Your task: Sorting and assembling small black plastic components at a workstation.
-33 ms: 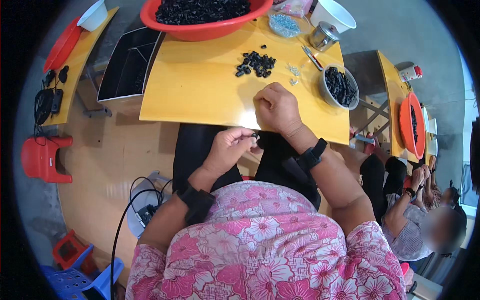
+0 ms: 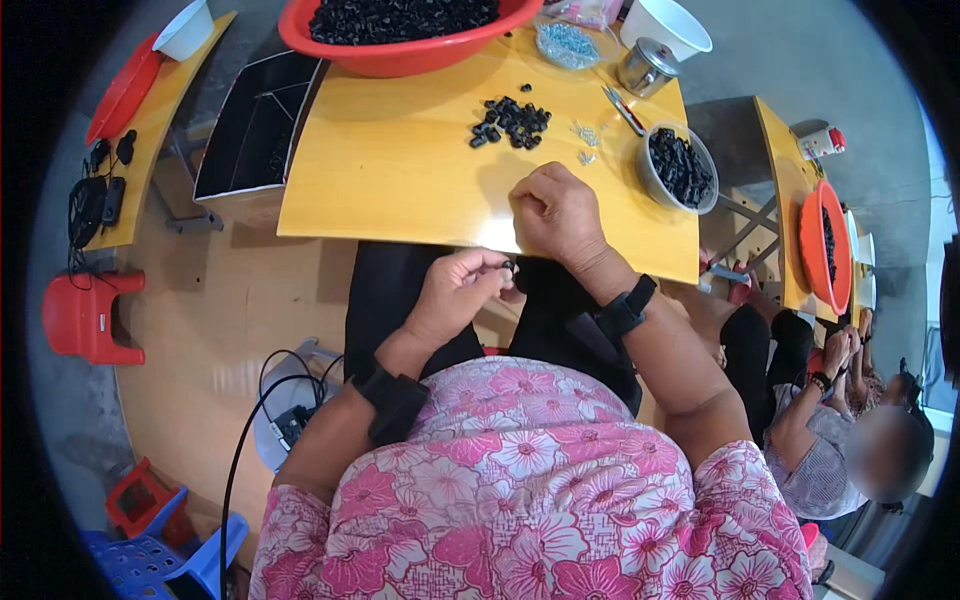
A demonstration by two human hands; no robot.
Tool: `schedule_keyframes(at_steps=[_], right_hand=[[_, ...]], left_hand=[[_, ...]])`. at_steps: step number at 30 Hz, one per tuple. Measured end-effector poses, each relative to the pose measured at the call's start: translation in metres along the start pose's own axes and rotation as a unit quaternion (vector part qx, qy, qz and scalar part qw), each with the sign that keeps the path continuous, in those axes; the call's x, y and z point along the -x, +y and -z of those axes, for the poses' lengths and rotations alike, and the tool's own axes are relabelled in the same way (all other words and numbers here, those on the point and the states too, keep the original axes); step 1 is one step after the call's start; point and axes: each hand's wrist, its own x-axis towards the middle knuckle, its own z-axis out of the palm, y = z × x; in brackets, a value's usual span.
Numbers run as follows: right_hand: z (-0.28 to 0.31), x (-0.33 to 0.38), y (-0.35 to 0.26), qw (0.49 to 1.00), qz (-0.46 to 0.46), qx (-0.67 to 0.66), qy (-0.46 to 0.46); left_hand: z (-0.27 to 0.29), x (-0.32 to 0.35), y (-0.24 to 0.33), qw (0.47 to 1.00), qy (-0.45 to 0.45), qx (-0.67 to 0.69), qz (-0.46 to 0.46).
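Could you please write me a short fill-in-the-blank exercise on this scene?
The left hand pinches a small piece coloured ____.
The metal canister stands to the ____ of the loose black pile on the table.
The large basin at the table's far side is coloured ____.
The person's shirt is patterned with pink and white ____.
Missing words: black; right; red; flowers.

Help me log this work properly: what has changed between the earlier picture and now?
Nothing has visibly changed. The left hand still pinches a small black piece, the right hand stays curled over the yellow table, and the pile of black parts lies as before.
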Motion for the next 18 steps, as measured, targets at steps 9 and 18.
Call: schedule_keyframes(at_steps=[9,18], right_hand=[[0.036,0.045,-0.011,0.903,-0.253,-0.344,-0.059],[0.049,0.063,-0.022,0.855,-0.242,-0.433,-0.15]], left_hand=[[-0.002,0.003,-0.001,0.996,0.012,-0.083,-0.016],[-0.005,0.006,0.0,0.992,-0.021,-0.127,-0.012]])
